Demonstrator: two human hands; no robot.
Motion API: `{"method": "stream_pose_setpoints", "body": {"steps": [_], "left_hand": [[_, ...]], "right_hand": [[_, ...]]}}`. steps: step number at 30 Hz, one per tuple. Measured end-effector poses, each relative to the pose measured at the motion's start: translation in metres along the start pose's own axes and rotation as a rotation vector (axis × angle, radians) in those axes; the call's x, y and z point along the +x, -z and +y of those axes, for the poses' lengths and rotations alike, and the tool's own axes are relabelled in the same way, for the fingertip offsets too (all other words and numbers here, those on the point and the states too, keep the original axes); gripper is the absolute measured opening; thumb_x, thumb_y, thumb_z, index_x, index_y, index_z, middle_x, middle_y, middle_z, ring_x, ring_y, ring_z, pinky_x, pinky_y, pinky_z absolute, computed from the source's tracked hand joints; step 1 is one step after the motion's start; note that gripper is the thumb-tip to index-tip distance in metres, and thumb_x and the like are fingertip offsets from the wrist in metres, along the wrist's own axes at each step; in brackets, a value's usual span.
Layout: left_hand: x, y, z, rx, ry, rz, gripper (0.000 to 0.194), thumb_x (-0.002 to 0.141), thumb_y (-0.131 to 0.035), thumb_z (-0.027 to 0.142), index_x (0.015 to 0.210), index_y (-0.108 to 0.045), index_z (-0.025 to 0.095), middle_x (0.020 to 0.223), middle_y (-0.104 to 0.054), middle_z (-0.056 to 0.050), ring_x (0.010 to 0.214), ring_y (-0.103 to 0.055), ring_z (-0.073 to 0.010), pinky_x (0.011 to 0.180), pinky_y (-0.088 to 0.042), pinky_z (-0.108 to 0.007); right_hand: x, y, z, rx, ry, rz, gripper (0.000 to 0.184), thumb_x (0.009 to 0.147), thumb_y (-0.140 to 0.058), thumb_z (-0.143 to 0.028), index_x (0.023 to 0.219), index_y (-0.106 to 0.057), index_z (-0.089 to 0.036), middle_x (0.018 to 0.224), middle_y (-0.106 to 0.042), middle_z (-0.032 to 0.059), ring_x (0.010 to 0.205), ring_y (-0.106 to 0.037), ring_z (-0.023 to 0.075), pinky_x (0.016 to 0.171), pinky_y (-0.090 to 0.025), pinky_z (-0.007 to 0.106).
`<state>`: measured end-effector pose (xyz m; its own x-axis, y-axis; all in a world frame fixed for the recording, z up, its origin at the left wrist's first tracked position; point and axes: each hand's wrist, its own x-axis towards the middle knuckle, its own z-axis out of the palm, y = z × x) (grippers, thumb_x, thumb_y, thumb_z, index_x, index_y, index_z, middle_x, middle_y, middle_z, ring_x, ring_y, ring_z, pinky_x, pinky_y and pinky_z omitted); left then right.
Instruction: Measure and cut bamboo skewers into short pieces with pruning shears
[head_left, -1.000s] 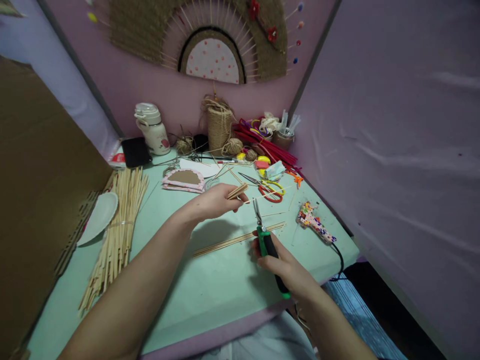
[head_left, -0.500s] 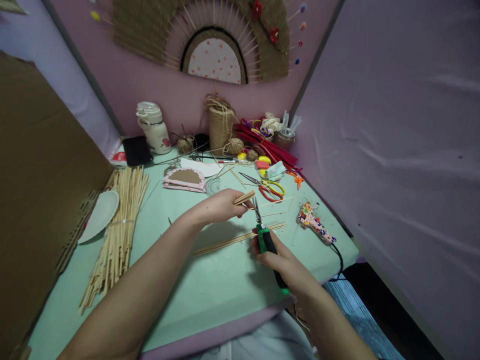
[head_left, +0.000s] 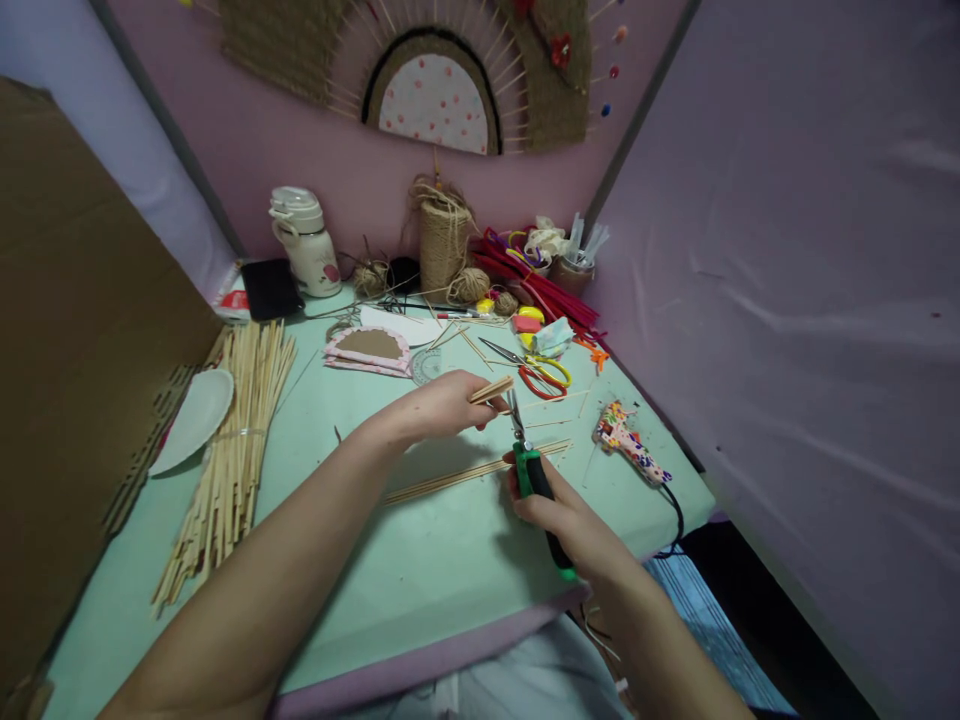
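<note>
My left hand [head_left: 454,405] is closed on a small bunch of short bamboo sticks [head_left: 492,390] above the middle of the table. In my right hand [head_left: 551,505] are green-and-black handled cutters [head_left: 536,475], their metal blades pointing up beside the left fingertips. Whether a stick lies between the blades I cannot tell. Beneath both hands, several long thin bamboo sticks [head_left: 450,482] lie together on the table. A few cut pieces are scattered beyond the blades.
A tied bundle of bamboo sticks [head_left: 229,450] lies left, beside a white paper plate [head_left: 193,420]. Red-and-yellow handled scissors [head_left: 541,378] rest behind my hands. A glue gun [head_left: 628,442] with a cord lies right. Twine spool [head_left: 444,245] and bottle [head_left: 306,245] stand at the back.
The view has shifted slightly. Both hands keep nearly the same pose, with the sticks and the cutters still held close together.
</note>
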<state>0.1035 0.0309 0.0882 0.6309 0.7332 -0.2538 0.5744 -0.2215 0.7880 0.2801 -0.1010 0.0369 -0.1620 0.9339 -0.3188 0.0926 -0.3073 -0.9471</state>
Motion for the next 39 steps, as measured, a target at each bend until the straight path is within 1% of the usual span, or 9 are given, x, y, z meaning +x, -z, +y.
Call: {"method": "stream_pose_setpoints", "body": {"steps": [5,8,12,16,20,24,27,31,39], "left_hand": [[0.002,0.0,-0.001,0.043,0.005,-0.023,0.035,0.071,-0.05,0.023,0.099,-0.071,0.017,0.079,-0.069,-0.002,0.074,-0.06,-0.0171,0.061,-0.04,-0.024],[0.003,0.001,-0.002,0.068,0.026,-0.038,0.034,0.072,-0.05,0.023,0.098,-0.071,0.016,0.081,-0.07,-0.003,0.077,-0.061,-0.0178,0.064,-0.041,-0.024],[0.001,0.003,-0.001,0.079,0.025,-0.037,0.034,0.076,-0.047,0.025,0.1,-0.07,0.017,0.082,-0.069,-0.002,0.078,-0.06,-0.0175,0.065,-0.041,-0.024],[-0.002,0.006,0.0,0.11,-0.005,-0.028,0.032,0.078,-0.044,0.023,0.099,-0.069,0.019,0.085,-0.067,-0.002,0.081,-0.06,-0.0166,0.067,-0.042,-0.023],[-0.001,0.004,0.0,0.177,0.059,-0.043,0.032,0.08,-0.041,0.02,0.101,-0.064,0.018,0.097,-0.067,-0.004,0.076,-0.061,-0.0157,0.064,-0.043,-0.024],[0.002,-0.009,0.002,0.349,0.064,-0.032,0.029,0.083,-0.04,0.022,0.101,-0.062,0.017,0.1,-0.067,-0.009,0.074,-0.061,-0.0179,0.064,-0.043,-0.027],[0.004,-0.026,0.002,0.525,0.058,-0.027,0.026,0.083,-0.043,0.026,0.092,-0.065,0.015,0.092,-0.069,-0.012,0.077,-0.062,-0.0214,0.063,-0.043,-0.029],[0.009,-0.048,-0.001,0.634,0.041,-0.049,0.025,0.082,-0.049,0.032,0.086,-0.068,0.015,0.089,-0.07,-0.014,0.076,-0.064,-0.0227,0.061,-0.042,-0.028],[0.014,-0.06,-0.003,0.708,0.067,-0.071,0.021,0.075,-0.052,0.014,0.087,-0.069,0.011,0.09,-0.07,-0.018,0.08,-0.066,-0.0259,0.062,-0.044,-0.029]], "right_hand": [[0.006,0.0,0.006,-0.047,0.038,0.016,0.023,0.069,-0.055,-0.021,0.093,-0.053,-0.021,0.082,-0.05,-0.0018,0.076,-0.043,0.0155,0.068,-0.034,0.029],[0.013,0.001,0.009,0.05,0.006,0.02,0.019,0.068,-0.053,-0.02,0.087,-0.05,-0.021,0.072,-0.044,-0.0036,0.062,-0.038,0.0127,0.058,-0.03,0.028],[0.016,0.008,0.013,0.106,0.015,0.052,0.018,0.07,-0.054,-0.019,0.087,-0.051,-0.021,0.07,-0.044,-0.0035,0.06,-0.039,0.0129,0.057,-0.032,0.028],[0.012,0.013,0.016,0.172,0.05,0.005,0.023,0.069,-0.056,-0.019,0.093,-0.054,-0.021,0.076,-0.047,-0.0013,0.065,-0.042,0.0141,0.061,-0.035,0.029],[0.007,0.017,0.023,0.329,0.055,0.004,0.029,0.068,-0.06,-0.02,0.096,-0.055,-0.021,0.08,-0.046,-0.0006,0.064,-0.041,0.0133,0.06,-0.034,0.029],[0.003,0.024,0.033,0.423,0.068,0.043,0.033,0.066,-0.064,-0.019,0.098,-0.055,-0.021,0.08,-0.047,0.0003,0.066,-0.043,0.0144,0.06,-0.034,0.03],[0.001,0.03,0.039,0.485,0.067,0.053,0.038,0.064,-0.067,-0.021,0.1,-0.055,-0.021,0.08,-0.048,0.0004,0.064,-0.042,0.0141,0.059,-0.034,0.03],[-0.003,0.032,0.042,0.473,0.063,0.076,0.04,0.062,-0.069,-0.023,0.1,-0.055,-0.022,0.079,-0.049,0.0011,0.064,-0.043,0.0147,0.059,-0.036,0.031],[-0.003,0.032,0.043,0.389,0.056,0.116,0.044,0.061,-0.068,-0.027,0.102,-0.054,-0.021,0.079,-0.051,0.0017,0.066,-0.045,0.0163,0.06,-0.038,0.032]]}}
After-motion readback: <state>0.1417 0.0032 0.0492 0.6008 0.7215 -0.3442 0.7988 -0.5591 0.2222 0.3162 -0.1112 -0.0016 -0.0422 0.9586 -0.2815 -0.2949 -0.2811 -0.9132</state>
